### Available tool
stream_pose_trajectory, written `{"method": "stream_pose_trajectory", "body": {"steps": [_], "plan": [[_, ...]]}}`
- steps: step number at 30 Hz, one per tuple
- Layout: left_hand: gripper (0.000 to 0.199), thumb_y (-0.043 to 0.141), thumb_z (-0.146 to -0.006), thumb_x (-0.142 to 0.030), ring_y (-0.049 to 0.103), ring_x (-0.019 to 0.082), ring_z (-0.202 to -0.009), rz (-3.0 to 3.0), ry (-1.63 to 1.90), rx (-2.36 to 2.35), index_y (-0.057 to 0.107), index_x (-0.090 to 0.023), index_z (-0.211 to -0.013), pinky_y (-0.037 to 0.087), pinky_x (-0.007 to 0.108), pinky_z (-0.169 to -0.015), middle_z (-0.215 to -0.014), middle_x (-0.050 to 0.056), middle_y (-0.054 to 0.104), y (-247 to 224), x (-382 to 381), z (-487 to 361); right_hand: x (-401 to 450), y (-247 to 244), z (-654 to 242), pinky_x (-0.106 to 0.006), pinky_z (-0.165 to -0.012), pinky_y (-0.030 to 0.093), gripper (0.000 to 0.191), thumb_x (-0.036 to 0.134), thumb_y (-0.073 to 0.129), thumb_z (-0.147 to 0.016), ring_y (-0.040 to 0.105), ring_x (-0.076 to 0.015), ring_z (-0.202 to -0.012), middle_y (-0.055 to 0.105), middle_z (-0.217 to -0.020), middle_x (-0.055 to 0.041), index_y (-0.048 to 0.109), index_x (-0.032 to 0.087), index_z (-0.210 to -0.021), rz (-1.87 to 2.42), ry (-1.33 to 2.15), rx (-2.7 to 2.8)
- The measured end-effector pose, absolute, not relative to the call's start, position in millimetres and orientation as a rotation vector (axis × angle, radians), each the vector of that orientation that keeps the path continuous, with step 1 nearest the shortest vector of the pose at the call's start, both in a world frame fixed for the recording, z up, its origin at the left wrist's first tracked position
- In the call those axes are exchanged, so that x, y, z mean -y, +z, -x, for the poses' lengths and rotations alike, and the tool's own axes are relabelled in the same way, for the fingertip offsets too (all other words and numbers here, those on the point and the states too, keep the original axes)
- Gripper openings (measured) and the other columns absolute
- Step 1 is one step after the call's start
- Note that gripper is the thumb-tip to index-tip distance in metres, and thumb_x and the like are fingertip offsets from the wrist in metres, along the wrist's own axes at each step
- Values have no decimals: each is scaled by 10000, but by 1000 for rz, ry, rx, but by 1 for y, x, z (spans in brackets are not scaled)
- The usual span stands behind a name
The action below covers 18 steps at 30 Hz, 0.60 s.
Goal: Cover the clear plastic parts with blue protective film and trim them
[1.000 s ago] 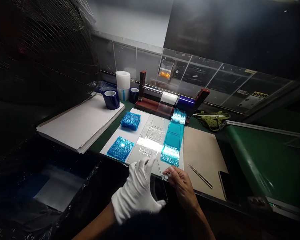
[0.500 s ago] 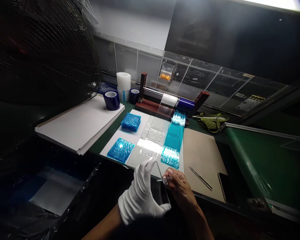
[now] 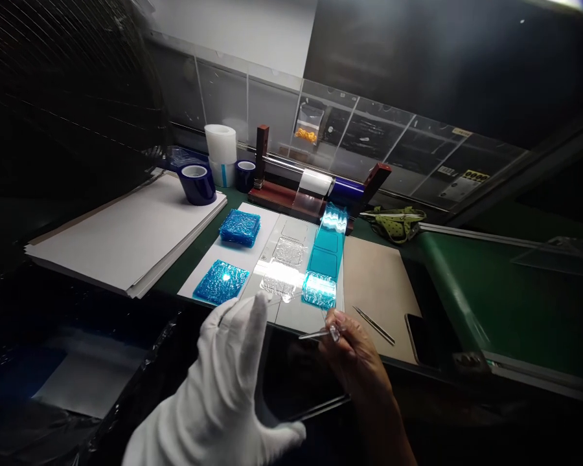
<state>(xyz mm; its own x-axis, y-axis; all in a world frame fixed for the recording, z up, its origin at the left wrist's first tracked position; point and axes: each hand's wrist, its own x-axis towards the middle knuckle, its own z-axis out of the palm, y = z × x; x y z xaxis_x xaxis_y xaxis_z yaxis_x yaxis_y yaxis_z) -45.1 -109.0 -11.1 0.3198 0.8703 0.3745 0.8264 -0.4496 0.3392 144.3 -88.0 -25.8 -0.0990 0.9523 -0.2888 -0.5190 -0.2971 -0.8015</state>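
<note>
My left hand (image 3: pixel 223 382), in a white glove, curves with its thumb and fingers well apart around the edges of a thin, dark, see-through pane (image 3: pixel 315 409). Most of this pane blends into the dark background. To its right, my bare right hand (image 3: pixel 354 349) is closed. Crumpled clear film (image 3: pixel 335 333) bunches at its fingertips, and a thin pale strip or tool (image 3: pixel 313 335) pokes out leftward. Beyond both hands lie clear film-covered rectangles (image 3: pixel 287 251) and a blue film strip (image 3: pixel 325 262) with cut outlines.
Blue film-wrapped squares (image 3: pixel 222 282) and another stack (image 3: pixel 240 226) rest on white paper. Tape rolls (image 3: pixel 197 184) sit on a paper stack (image 3: pixel 116 233). Behind stands a film roll holder (image 3: pixel 291 202). Tweezers (image 3: pixel 374 325) and a phone (image 3: pixel 420 340) lie at right.
My left hand has come nearer the camera, lower and leftward, and the pane has tilted flatter. The right hand still grips the crumpled film. The whole view has shifted slightly.
</note>
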Motion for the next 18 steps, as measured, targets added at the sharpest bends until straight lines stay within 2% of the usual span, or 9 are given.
{"method": "stream_pose_trajectory", "body": {"steps": [4, 7, 10, 12, 18], "plan": [[1249, 714, -485, -520, 470, 361, -1138, -2490, 787, -1655, 35, -174, -1474, 493, 502, -853, -1310, 133, 474, 2, 124, 61, 105, -27, -128, -200, -454, 182, 311, 438, 652, -785, 129, -49, -449, 234, -448, 103, 559, 178, -640, 953, 1766, 555], [1134, 653, -533, -525, 529, 323, -1059, -2502, 775, -1719, 113, -187, -1471, 486, 480, -851, -1250, 89, 533, 4, 136, 69, 121, -34, -120, -212, -455, 168, 337, 451, 598, -827, 157, -53, -442, 241, -424, 97, 567, 171, -642, 1035, 1777, 593], [1061, 597, -578, -557, 559, 302, -992, -2498, 762, -1741, 137, -209, -1468, 489, 456, -809, -1215, 72, 564, 2, 145, 74, 134, -41, -118, -224, -459, 156, 367, 467, 547, -861, 183, -52, -441, 273, -425, 88, 571, 165, -653, 1156, 1728, 678], [1048, 589, -587, -556, 552, 312, -1014, -2468, 734, -1778, 136, -216, -1469, 487, 447, -789, -1222, 67, 569, 0, 150, 76, 139, -45, -119, -228, -467, 165, 381, 468, 522, -878, 198, -51, -441, 290, -431, 84, 562, 165, -651, 1209, 1720, 708], [982, 561, -619, -512, 563, 292, -1041, -2440, 654, -1812, 168, -201, -1464, 469, 446, -844, -1220, 60, 584, 1, 154, 79, 146, -44, -119, -233, -477, 191, 390, 473, 492, -895, 214, -53, -438, 308, -431, 79, 585, 167, -672, 1323, 1712, 736]]}}
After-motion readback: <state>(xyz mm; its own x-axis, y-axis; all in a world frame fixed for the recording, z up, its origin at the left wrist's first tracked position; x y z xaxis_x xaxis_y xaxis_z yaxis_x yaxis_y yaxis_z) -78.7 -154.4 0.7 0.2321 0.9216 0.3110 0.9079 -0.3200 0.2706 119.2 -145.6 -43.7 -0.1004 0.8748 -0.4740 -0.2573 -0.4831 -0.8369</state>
